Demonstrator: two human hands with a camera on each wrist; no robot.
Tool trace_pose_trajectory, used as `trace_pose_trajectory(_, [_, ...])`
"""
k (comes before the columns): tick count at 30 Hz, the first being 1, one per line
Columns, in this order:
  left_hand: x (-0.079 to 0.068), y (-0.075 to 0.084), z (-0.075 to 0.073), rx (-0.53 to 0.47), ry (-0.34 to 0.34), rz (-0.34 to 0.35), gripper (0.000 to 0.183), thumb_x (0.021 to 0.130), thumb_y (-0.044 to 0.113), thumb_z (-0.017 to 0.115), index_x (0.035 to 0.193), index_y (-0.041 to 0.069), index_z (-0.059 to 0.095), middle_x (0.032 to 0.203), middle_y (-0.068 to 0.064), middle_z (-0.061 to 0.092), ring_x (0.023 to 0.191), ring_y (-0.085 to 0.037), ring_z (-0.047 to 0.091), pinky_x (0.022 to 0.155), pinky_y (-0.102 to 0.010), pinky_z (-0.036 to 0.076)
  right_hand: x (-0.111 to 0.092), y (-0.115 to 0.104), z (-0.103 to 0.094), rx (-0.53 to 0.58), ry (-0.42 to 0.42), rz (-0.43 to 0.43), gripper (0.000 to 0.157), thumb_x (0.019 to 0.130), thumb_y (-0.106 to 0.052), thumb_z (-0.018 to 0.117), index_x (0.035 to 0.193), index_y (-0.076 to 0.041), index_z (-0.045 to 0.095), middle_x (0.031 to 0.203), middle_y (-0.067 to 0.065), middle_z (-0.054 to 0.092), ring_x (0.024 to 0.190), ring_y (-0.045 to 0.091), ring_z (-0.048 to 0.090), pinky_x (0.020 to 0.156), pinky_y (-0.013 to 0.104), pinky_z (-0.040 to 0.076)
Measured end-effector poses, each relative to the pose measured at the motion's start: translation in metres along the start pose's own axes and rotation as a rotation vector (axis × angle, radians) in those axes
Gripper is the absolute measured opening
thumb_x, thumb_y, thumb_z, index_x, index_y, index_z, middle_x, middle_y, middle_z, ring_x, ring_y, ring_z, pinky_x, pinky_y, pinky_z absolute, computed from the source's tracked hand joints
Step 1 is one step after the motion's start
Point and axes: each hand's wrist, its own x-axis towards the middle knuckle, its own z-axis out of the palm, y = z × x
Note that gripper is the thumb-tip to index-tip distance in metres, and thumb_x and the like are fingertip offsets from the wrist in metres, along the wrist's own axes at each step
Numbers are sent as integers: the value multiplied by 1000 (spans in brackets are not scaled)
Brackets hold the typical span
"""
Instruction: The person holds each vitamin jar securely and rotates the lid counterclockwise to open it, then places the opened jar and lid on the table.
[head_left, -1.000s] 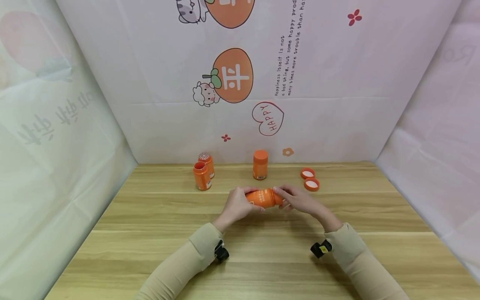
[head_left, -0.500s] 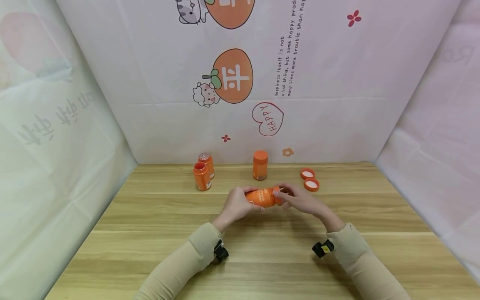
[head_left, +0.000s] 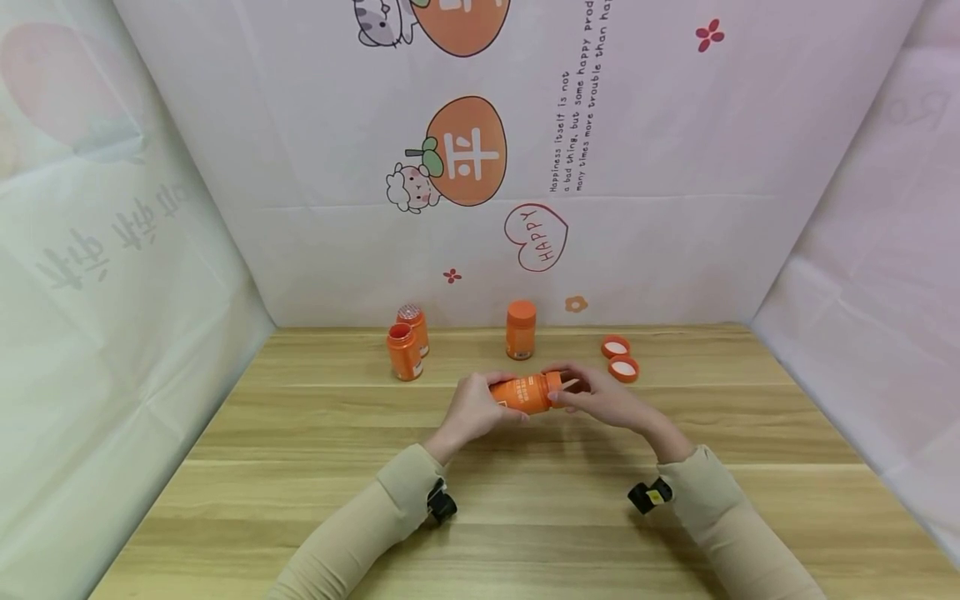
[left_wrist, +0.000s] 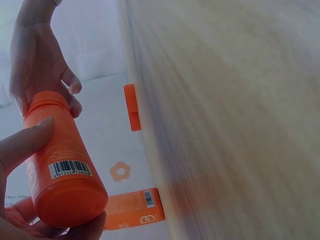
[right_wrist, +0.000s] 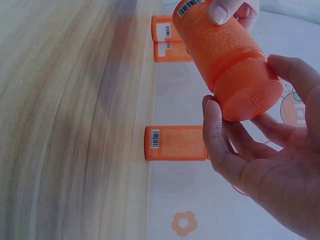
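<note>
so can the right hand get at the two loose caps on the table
Probably yes: nothing visible stands between the right hand and the two loose caps, though its fingers are at the lid of the held bottle and would have to leave it first.

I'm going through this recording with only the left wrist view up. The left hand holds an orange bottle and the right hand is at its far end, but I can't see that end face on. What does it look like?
Observer: The right wrist view shows an orange cap on the held bottle, with raised lettering on its end.
Reviewer: And the orange thing I see edge-on at the table?
Observer: From the head view, two loose lids: the farther lid and the nearer lid both lie white side up.
Reviewer: I see one standing bottle. Any more?
Observer: Yes, to its left stands an open bottle, with a second bottle right behind.
</note>
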Motion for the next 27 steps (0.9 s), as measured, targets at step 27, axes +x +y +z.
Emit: trace_pose_trajectory(27, [-2, 2, -2, 19, 30, 13, 57, 61, 22, 89, 113, 13, 68, 108, -2, 69, 95, -18, 59, 86, -39, 46, -5, 1, -3, -15, 109, -60, 51, 83, -28, 73, 127, -11, 52, 125, 10, 56, 104, 27, 61, 84, 28, 53])
